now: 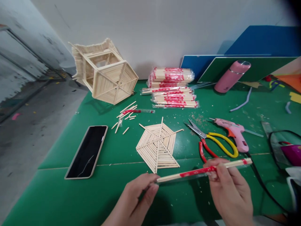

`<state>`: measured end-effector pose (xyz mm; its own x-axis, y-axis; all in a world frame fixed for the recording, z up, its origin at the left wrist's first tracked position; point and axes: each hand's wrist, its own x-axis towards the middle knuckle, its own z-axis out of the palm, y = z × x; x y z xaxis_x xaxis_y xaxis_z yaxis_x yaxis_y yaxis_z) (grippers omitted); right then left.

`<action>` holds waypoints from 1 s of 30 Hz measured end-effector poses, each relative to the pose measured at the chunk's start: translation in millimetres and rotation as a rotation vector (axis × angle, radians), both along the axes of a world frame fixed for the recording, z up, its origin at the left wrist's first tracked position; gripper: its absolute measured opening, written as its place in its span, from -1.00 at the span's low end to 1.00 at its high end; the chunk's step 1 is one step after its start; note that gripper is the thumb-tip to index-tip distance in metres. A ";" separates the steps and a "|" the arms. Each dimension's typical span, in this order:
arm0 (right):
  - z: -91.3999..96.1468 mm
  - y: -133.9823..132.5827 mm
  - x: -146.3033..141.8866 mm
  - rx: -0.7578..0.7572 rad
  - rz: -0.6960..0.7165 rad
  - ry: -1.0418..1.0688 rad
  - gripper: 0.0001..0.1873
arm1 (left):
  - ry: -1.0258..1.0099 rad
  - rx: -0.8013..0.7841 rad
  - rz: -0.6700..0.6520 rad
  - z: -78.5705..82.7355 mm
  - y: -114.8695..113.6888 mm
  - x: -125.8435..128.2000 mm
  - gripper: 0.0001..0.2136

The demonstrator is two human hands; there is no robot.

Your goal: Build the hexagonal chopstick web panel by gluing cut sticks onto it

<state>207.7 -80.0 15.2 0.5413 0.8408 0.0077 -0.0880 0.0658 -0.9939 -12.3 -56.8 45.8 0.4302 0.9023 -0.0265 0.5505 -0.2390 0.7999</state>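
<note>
Near the table's front edge I hold a wrapped pair of chopsticks (pixel 195 172) in a clear sleeve with a red printed band. My left hand (pixel 138 196) pinches the sleeve at its left end. Around the right part, past the red band, my right hand (pixel 229 188) is closed, and the stick ends poke out beyond it. Just behind my hands lies a flat hexagonal web of sticks (pixel 168 138), with crossing spokes whose ends stick out past the rim. Scissors (pixel 211 138) with one red and one yellow handle rest behind my right hand.
A hexagonal stick-built lantern (pixel 113 81) leans on its side at the back left. Bundles of wrapped chopsticks (pixel 174 91), cut stick pieces (pixel 128 111) and a phone (pixel 86 152) lie about. To the right are a pink glue gun (pixel 235 131), its cord, and a pink bottle (pixel 231 77).
</note>
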 end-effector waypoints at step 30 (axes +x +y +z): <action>-3.8 -9.1 -24.3 -0.064 0.388 -0.058 -0.87 | -0.057 -0.200 -0.152 1.5 1.5 22.5 -0.85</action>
<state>183.3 -89.1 11.4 0.1835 0.9826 -0.0302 -0.0377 -0.0237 -0.9990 10.2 -55.4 47.3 0.5661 0.8066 -0.1700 0.4732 -0.1491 0.8682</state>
